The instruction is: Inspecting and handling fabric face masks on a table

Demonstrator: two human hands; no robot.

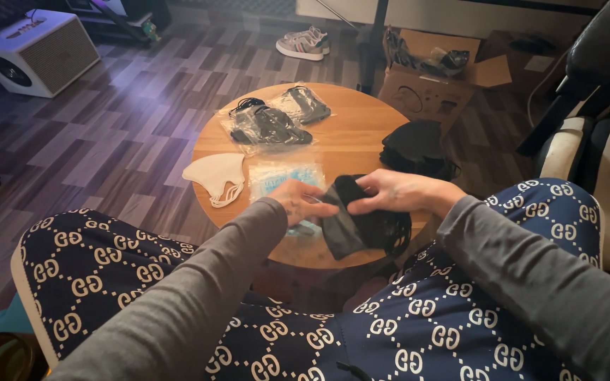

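Observation:
Over the near edge of a small round wooden table (351, 144), both my hands hold a black face mask (351, 222). My left hand (298, 201) pinches its left edge and my right hand (393, 192) grips its top. Black ear loops hang at the mask's right side. Under my left hand lies a clear pack of blue masks (284, 176). A white mask (214, 176) rests at the table's left edge. Two clear bags of black masks (270, 125) lie at the far side, and a stack of black masks (416, 148) sits at the right.
My knees in patterned dark blue trousers flank the table. A white amplifier (33, 53) stands far left on the wooden floor. Sneakers (305, 44) and an open cardboard box (428, 70) lie beyond the table. A black and white chair (587, 106) stands at the right.

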